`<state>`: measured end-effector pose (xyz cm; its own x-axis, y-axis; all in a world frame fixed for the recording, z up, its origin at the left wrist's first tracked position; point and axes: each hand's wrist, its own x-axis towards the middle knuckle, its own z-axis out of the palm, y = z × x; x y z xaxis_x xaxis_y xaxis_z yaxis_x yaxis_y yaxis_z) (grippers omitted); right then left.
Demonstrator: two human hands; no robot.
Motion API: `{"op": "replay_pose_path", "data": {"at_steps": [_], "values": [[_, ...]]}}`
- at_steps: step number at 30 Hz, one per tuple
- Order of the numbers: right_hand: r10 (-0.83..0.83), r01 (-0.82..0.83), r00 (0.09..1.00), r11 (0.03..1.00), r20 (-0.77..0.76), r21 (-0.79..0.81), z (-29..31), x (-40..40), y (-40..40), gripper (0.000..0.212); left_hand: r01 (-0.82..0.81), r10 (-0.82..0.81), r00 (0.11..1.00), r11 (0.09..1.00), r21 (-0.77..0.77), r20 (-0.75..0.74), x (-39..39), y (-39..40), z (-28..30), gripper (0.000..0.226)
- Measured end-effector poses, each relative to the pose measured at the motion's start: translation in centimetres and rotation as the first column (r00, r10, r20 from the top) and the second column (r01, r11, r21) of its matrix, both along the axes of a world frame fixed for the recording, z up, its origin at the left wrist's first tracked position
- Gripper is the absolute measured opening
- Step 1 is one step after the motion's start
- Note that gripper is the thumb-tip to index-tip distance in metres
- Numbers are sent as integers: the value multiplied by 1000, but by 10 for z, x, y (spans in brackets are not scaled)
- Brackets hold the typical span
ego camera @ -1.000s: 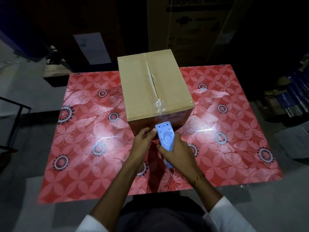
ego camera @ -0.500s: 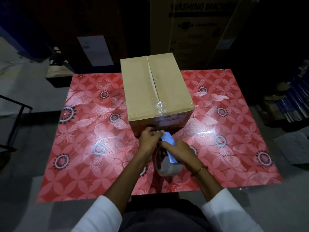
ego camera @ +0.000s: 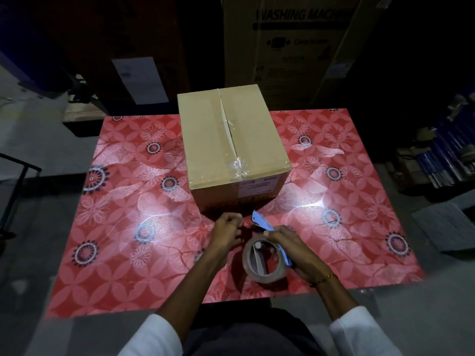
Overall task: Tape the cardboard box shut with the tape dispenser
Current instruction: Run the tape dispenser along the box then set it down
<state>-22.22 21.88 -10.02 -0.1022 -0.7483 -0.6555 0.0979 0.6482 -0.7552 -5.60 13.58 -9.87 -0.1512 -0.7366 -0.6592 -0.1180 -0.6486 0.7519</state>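
Observation:
A brown cardboard box point(ego camera: 205, 140) stands on the far middle of the red floral table point(ego camera: 123, 222). Its two top flaps meet at a centre seam that gapes slightly, with a crumpled bit of clear tape point(ego camera: 239, 167) at the near end. My right hand point(ego camera: 295, 250) grips a blue tape dispenser point(ego camera: 262, 222) carrying a roll of clear tape point(ego camera: 264, 260), just in front of the box. My left hand point(ego camera: 226, 232) is beside the dispenser's front, fingers curled and pinched near the tape end; whether it holds tape is too fine to see.
A large carton printed "WASHING MACHINE" point(ego camera: 295, 42) rises behind the table. Dark stacked goods point(ego camera: 437, 163) sit on the floor to the right, and a black metal frame point(ego camera: 15, 183) stands at the left. The room is dim.
The dispenser has been lowered and turned from upright against the box's front face, so the tape roll now shows. Both hands have drawn back toward me.

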Motion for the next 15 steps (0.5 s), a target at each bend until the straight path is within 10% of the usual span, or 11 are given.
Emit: {"op": "replay_pose_path", "data": {"at_steps": [15], "values": [[-138, 143, 988, 988, 75, -52, -6, -61, 14, 36, 231, -219, 973, 950, -211, 76, -73, 20, -7, 27]]}}
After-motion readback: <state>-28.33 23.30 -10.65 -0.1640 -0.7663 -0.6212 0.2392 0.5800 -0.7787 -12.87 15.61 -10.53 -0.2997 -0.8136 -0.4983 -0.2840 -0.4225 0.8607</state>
